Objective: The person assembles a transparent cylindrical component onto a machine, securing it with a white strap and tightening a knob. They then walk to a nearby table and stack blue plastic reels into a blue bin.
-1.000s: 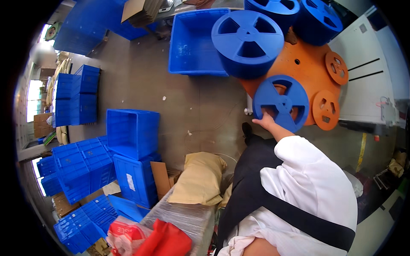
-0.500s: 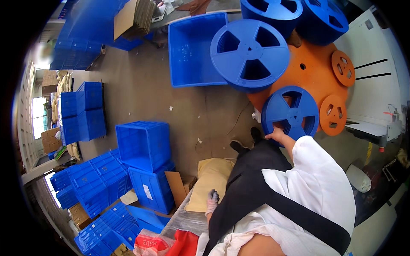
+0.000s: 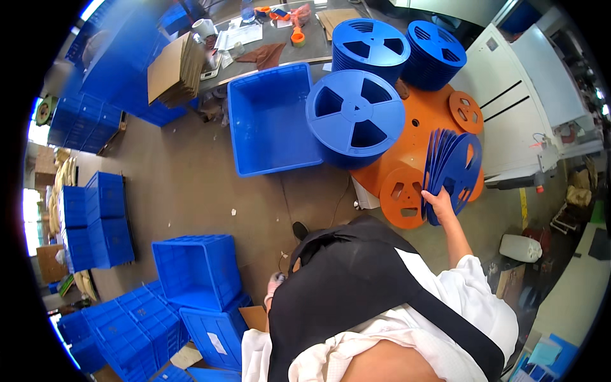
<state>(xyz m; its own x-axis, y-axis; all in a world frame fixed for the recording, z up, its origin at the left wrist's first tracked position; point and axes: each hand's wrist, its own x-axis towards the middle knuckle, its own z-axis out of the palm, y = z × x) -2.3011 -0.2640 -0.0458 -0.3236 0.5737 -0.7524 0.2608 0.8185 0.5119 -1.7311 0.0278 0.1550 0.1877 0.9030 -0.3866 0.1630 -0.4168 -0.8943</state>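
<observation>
Blue reels (image 3: 453, 167) fanned out, pinched by the right hand (image 3: 439, 202), but how the left hand (image 3: 276, 280) curled or held, I couldn't tell.

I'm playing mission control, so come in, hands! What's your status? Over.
Right hand gripping fanned blue reels at orange tabletop. Left hand gloved, low beside black apron; grip unclear. Thick reel stack to reels' left, not touching.
</observation>
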